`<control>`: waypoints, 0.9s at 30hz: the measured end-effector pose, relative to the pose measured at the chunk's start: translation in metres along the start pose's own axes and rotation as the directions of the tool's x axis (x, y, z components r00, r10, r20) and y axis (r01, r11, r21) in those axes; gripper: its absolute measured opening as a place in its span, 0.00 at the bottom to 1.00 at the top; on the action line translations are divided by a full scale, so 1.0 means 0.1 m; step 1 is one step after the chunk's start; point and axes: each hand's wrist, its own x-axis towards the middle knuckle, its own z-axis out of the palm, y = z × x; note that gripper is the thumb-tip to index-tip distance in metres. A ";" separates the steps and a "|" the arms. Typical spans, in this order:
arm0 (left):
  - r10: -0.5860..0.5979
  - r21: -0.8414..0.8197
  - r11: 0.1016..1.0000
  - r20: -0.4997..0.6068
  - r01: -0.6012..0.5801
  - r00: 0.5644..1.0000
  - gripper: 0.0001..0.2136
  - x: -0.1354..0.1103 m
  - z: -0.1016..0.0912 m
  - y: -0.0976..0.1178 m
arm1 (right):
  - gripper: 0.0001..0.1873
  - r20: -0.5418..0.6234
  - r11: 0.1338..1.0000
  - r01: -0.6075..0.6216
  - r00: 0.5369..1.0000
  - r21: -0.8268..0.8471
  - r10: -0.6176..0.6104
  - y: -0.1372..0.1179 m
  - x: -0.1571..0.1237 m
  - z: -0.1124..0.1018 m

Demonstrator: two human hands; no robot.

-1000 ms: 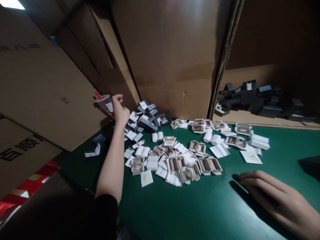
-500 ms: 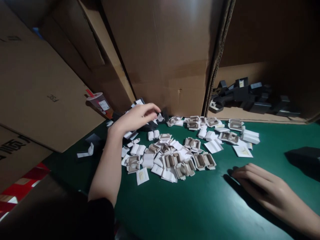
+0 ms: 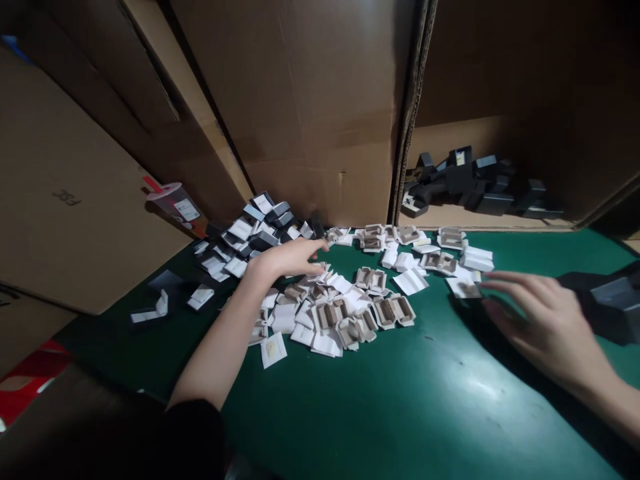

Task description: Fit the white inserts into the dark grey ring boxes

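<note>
My left hand [image 3: 287, 259] reaches over a heap of small white and brown folded card pieces [image 3: 340, 313] on the green table [image 3: 390, 413]. Its fingers are stretched forward and hold nothing I can see. Behind it lies a pile of small dark boxes with white labels [image 3: 255, 230]. My right hand [image 3: 543, 323] hovers low over the table at the right, fingers spread, its tips near a white card piece [image 3: 463, 288]. A dark grey box [image 3: 613, 303] sits just beyond that hand.
Tall cardboard cartons [image 3: 310, 113] wall in the back and left. A plastic cup with a red straw [image 3: 173, 203] stands at the back left. More dark boxes [image 3: 470, 180] lie inside an open carton at the back right. Loose pieces [image 3: 155, 303] lie at the left.
My left hand came away from the cup, passed over the dark box pile and dropped onto the white card heap. My right hand lifted and slid forward toward the card pieces at the right.
</note>
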 end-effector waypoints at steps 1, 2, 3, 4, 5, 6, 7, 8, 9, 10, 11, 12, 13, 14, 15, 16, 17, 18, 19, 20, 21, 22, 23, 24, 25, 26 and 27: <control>0.007 -0.003 1.000 0.030 -0.007 1.000 0.27 0.02 0.00 -0.02 | 0.20 -0.033 0.995 -0.072 0.997 -0.073 0.070 0.09 -0.02 -0.01; 0.016 -0.009 1.000 0.061 -0.016 0.998 0.28 0.04 0.01 -0.04 | 0.25 -0.054 0.980 -0.146 0.989 -0.137 0.140 0.18 -0.04 -0.02; 0.027 -0.018 1.000 0.083 -0.025 0.996 0.28 0.05 0.02 -0.05 | 0.30 -0.055 0.961 -0.208 0.978 -0.180 0.201 0.26 -0.07 -0.03; 0.038 -0.030 0.999 0.096 -0.035 0.995 0.29 0.07 0.02 -0.06 | 0.34 -0.059 0.943 -0.252 0.968 -0.218 0.245 0.33 -0.10 -0.03; 0.045 -0.039 0.998 0.100 -0.041 0.994 0.29 0.08 0.02 -0.06 | 0.36 -0.055 0.929 -0.272 0.962 -0.252 0.267 0.39 -0.13 -0.03; 0.049 -0.044 0.998 0.098 -0.045 0.994 0.29 0.09 0.03 -0.07 | 0.37 -0.055 0.919 -0.276 0.961 -0.283 0.272 0.43 -0.15 -0.02; 0.050 -0.046 0.998 0.094 -0.046 0.994 0.29 0.10 0.03 -0.07 | 0.36 -0.057 0.911 -0.268 0.963 -0.312 0.264 0.45 -0.16 -0.02; 0.049 -0.046 0.998 0.091 -0.045 0.995 0.29 0.10 0.03 -0.08 | 0.34 -0.054 0.908 -0.253 0.967 -0.333 0.250 0.45 -0.16 -0.02; 0.051 -0.045 0.998 0.087 -0.047 0.995 0.28 0.11 0.03 -0.09 | 0.30 -0.063 0.909 -0.249 0.968 -0.334 0.242 0.42 -0.14 -0.03; 0.056 -0.046 0.998 0.084 -0.052 0.995 0.28 0.13 0.03 -0.10 | 0.26 -0.051 0.919 -0.246 0.969 -0.309 0.242 0.37 -0.11 -0.04; 0.058 -0.049 0.997 0.072 -0.054 0.996 0.27 0.14 0.03 -0.12 | 0.22 -0.068 0.936 -0.247 0.969 -0.252 0.238 0.30 -0.07 -0.07; 0.056 -0.050 0.997 0.052 -0.054 0.997 0.26 0.16 0.03 -0.13 | 0.20 -0.097 0.959 -0.241 0.969 -0.152 0.228 0.22 -0.02 -0.10; 0.045 -0.047 0.998 0.032 -0.044 0.998 0.25 0.18 0.03 -0.15 | 0.19 -0.077 0.977 -0.213 0.974 -0.016 0.211 0.13 0.03 -0.13; 0.030 -0.041 0.999 0.014 -0.029 0.999 0.25 0.21 0.03 -0.18 | 0.19 -0.113 0.978 -0.194 0.973 0.080 0.202 0.06 0.07 -0.17; 0.018 -0.029 0.999 0.002 -0.018 1.000 0.24 0.23 0.03 -0.20 | 0.18 -0.137 0.976 -0.195 0.969 0.103 0.208 0.00 0.10 -0.20; 0.011 -0.016 1.000 -0.008 -0.011 1.000 0.24 0.25 0.03 -0.22 | 0.17 -0.165 0.975 -0.206 0.962 0.088 0.218 -0.03 0.12 -0.21; 0.012 -0.003 1.000 -0.019 -0.012 1.000 0.23 0.27 0.03 -0.24 | 0.17 -0.203 0.972 -0.231 0.950 0.045 0.236 -0.03 0.12 -0.22; 0.019 0.008 1.000 -0.031 -0.018 0.999 0.21 0.28 0.03 -0.27 | 0.18 -0.224 0.963 -0.270 0.939 -0.017 0.260 0.00 0.11 -0.22; 0.027 0.016 1.000 -0.048 -0.026 0.999 0.20 0.28 0.03 -0.28 | 0.19 -0.230 0.945 -0.318 0.928 -0.082 0.292 0.05 0.09 -0.20; 0.035 0.023 0.999 -0.064 -0.033 0.997 0.19 0.29 0.03 -0.30 | 0.22 -0.222 0.919 -0.369 0.916 -0.139 0.334 0.12 0.06 -0.17; 0.042 0.029 0.999 -0.082 -0.040 0.996 0.18 0.29 0.02 -0.31 | 0.26 -0.198 0.891 -0.417 0.902 -0.177 0.383 0.20 0.03 -0.14; 0.051 0.034 0.998 -0.104 -0.048 0.993 0.18 0.28 0.02 -0.31 | 0.29 -0.183 0.865 -0.465 0.882 -0.190 0.434 0.28 0.00 -0.11; 0.061 0.041 0.998 -0.126 -0.057 0.990 0.17 0.28 0.01 -0.31 | 0.32 -0.169 0.850 -0.496 0.866 -0.179 0.470 0.34 -0.02 -0.08; 0.072 0.051 0.997 -0.150 -0.065 0.986 0.17 0.27 0.00 -0.29 | 0.34 -0.150 0.849 -0.506 0.861 -0.154 0.486 0.38 -0.03 -0.06; 0.085 0.061 0.995 -0.173 -0.076 0.981 0.17 0.26 -0.01 -0.27 | 0.34 -0.131 0.856 -0.504 0.862 -0.119 0.489 0.41 -0.03 -0.06; 0.100 0.071 0.994 -0.194 -0.088 0.976 0.17 0.24 -0.02 -0.24 | 0.33 -0.107 0.868 -0.489 0.871 -0.084 0.480 0.41 -0.03 -0.06; 0.117 0.078 0.992 -0.211 -0.103 0.970 0.17 0.23 -0.03 -0.21 | 0.31 -0.079 0.880 -0.473 0.880 -0.050 0.468 0.39 -0.02 -0.07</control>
